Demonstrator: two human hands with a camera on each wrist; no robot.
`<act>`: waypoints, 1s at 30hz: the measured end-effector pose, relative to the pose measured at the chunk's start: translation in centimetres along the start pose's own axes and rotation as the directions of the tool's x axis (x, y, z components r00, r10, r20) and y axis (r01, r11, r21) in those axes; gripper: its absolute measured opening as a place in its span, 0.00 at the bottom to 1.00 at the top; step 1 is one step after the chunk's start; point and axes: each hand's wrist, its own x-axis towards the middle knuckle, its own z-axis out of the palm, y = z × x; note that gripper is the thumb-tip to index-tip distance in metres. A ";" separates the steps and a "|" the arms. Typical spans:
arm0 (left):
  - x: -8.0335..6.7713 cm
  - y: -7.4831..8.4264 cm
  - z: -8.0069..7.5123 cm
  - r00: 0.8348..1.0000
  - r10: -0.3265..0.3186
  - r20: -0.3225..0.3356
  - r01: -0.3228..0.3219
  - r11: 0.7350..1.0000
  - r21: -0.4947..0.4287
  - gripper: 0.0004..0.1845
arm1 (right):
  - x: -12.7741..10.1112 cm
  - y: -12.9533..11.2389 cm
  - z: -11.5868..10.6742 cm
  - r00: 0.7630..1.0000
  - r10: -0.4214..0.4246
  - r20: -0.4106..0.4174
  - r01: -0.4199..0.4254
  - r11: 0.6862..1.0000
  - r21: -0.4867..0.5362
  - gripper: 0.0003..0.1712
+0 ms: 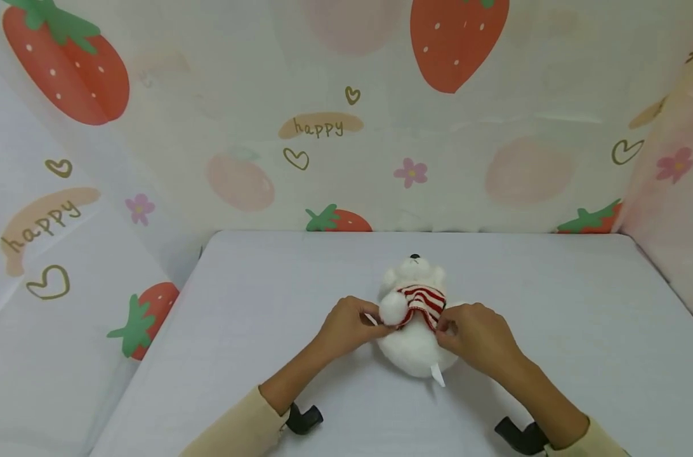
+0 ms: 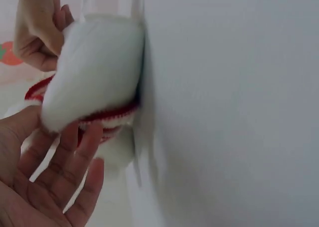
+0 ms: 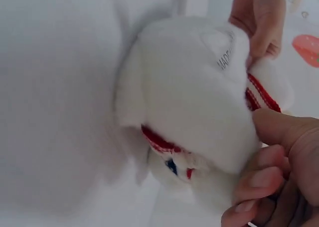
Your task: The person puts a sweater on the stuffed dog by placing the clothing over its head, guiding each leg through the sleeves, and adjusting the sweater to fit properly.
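Observation:
A white plush bear (image 1: 412,352) lies on the table with its head at the far end and its black nose (image 1: 415,256) pointing away. Red and white stripes mark its knitted shirt (image 1: 425,298), rucked up around the upper body. My left hand (image 1: 349,327) pinches the shirt's lower edge at the left side, beside a round white paw (image 1: 393,308). On the opposite side, my right hand (image 1: 480,336) pinches the hem between thumb and curled fingers. A white label (image 1: 437,374) sticks out at the bear's near end; printed letters show on it in the right wrist view.
White covering spreads over the tabletop (image 1: 255,285) around the bear. Behind it and at both sides hang cloth walls (image 1: 238,114) printed with strawberries, hearts and flowers. A black wrist mount (image 1: 304,420) sits under the left forearm, another (image 1: 520,437) under the right.

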 end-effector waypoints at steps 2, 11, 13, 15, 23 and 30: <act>0.3 -0.1 -0.4 0.999 0.003 0.043 -0.002 1.000 -0.027 0.03 | 0.1 -0.2 -0.2 1.000 0.004 0.012 -0.003 0.998 -0.068 0.07; 0.9 -0.4 -1.3 0.993 0.088 0.084 -0.099 0.987 0.130 0.04 | 0.3 -0.3 -0.6 1.000 0.003 -0.004 -0.003 0.990 -0.142 0.04; 0.8 -0.6 -1.4 0.990 0.104 0.090 -0.119 0.977 0.175 0.04 | 0.3 0.4 -1.0 1.000 -0.011 0.019 0.013 0.996 -0.093 0.04; 0.6 -0.8 -1.5 0.987 0.126 0.096 -0.146 0.960 0.237 0.03 | 0.3 1.3 -1.5 0.998 -0.033 0.053 0.037 0.997 -0.070 0.04; 0.2 -1.5 -1.1 0.966 0.245 0.080 -0.255 0.868 0.426 0.08 | 0.4 4.3 -2.6 0.966 -0.208 0.152 0.226 0.968 -0.106 0.05; -0.1 -1.2 -0.3 0.978 0.177 0.113 -0.210 0.813 0.543 0.15 | -0.7 5.8 -1.1 0.940 -0.314 0.134 0.333 0.930 -0.156 0.11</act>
